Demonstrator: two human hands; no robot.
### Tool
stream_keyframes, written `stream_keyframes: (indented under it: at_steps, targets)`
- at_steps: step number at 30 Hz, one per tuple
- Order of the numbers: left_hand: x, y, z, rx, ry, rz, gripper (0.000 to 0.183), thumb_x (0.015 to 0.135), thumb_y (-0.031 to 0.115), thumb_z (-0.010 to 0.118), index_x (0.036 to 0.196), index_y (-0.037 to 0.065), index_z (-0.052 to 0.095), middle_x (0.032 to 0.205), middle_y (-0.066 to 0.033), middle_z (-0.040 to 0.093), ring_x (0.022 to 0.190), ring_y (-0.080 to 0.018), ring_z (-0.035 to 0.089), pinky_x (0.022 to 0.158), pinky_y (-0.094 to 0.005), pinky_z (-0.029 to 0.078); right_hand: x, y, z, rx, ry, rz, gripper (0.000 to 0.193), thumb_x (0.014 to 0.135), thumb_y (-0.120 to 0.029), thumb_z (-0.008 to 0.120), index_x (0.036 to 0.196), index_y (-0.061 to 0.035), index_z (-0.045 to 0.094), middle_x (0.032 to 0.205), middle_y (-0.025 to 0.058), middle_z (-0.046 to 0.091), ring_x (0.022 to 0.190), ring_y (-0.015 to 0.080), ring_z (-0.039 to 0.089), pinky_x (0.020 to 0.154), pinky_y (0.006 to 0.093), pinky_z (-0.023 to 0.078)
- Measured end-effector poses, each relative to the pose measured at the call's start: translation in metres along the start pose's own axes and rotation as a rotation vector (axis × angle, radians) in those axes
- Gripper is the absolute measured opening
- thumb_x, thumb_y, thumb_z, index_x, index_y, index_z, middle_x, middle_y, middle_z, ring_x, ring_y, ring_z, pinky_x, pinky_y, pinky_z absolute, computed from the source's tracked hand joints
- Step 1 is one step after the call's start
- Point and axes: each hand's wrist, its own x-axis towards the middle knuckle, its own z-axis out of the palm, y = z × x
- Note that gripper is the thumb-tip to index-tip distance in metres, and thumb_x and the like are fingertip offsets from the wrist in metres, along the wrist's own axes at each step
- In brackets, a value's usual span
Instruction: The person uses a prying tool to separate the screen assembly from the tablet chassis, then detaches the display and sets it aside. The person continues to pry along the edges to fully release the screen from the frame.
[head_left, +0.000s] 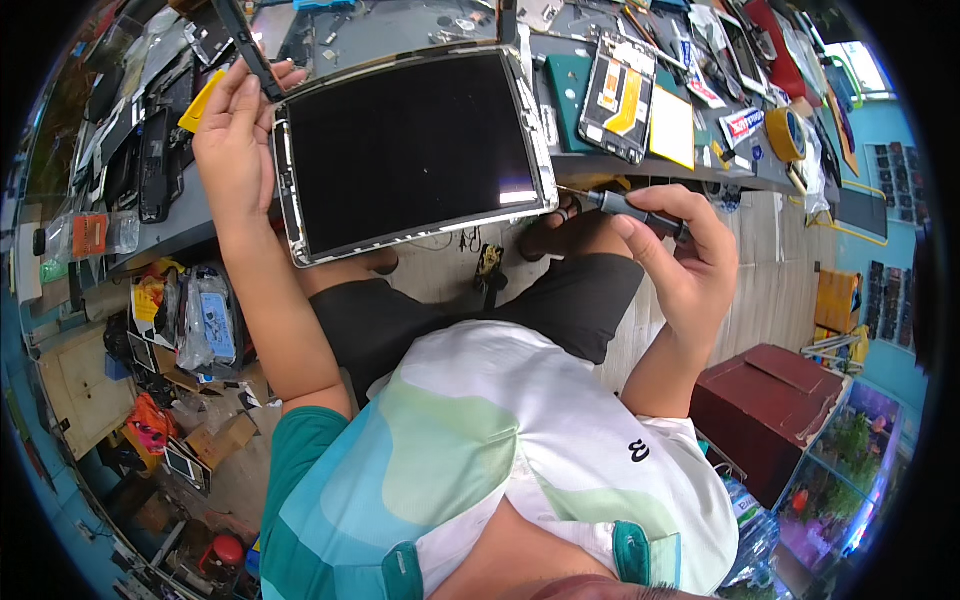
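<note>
A tablet [410, 150] with a dark screen and a bare silver-white frame is tilted above my lap, at the bench's near edge. My left hand [238, 130] grips its upper left corner, next to a black bar [245, 45] that rises from there. My right hand [690, 240] pinches a screwdriver [640, 211] with a dark grey handle. Its thin shaft points left, and the tip is at the tablet's lower right corner; whether it touches the frame I cannot tell. The tablet's underside is hidden.
On the bench, an opened device [618, 95] with a yellow flex cable lies on a green box [566, 100]. A yellow tape roll [785, 135] and glue tubes lie further right. Phone parts crowd the left. A dark red cabinet [765, 410] stands at my right.
</note>
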Motion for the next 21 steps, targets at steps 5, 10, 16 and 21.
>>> stream_keyframes:
  at_steps: [5,10,16,21]
  targets:
    - [-0.006,0.000,0.005,-0.011,0.012,-0.005,0.032,0.116,0.003,0.052,0.143,-0.010,0.062,0.129,-0.0293,0.074,0.118,-0.0373,0.077,0.107,-0.0424,0.064,0.000,0.001,0.001,-0.050,-0.053,-0.061,0.021,0.090,0.000,0.086,0.108,0.0028,0.076,0.100,0.0078,0.078,0.083,0.0114,0.071,0.069,0.0234,0.054]
    - [-0.004,0.003,0.006,0.010,0.025,-0.024,0.030,0.116,0.003,0.052,0.141,-0.009,0.064,0.131,-0.0286,0.074,0.123,-0.0394,0.075,0.113,-0.0457,0.061,0.001,0.004,0.009,-0.041,-0.064,-0.072,0.018,0.090,0.001,0.084,0.106,0.0024,0.076,0.099,0.0074,0.078,0.081,0.0100,0.071,0.066,0.0227,0.053]
    - [-0.003,0.000,0.001,-0.005,0.019,-0.025,0.031,0.116,0.003,0.053,0.143,-0.010,0.062,0.132,-0.0296,0.073,0.123,-0.0402,0.075,0.113,-0.0457,0.061,0.002,0.003,0.010,-0.114,-0.074,-0.102,0.019,0.090,0.000,0.083,0.106,0.0018,0.075,0.096,0.0068,0.076,0.077,0.0093,0.069,0.062,0.0230,0.051]
    - [-0.003,0.002,0.004,0.015,0.020,-0.025,0.031,0.116,0.003,0.053,0.142,-0.012,0.061,0.131,-0.0307,0.073,0.123,-0.0407,0.075,0.114,-0.0461,0.061,0.011,-0.007,0.007,-0.260,-0.155,-0.164,0.018,0.087,-0.002,0.082,0.103,-0.0026,0.075,0.088,0.0053,0.069,0.064,0.0131,0.062,0.056,0.0294,0.046]
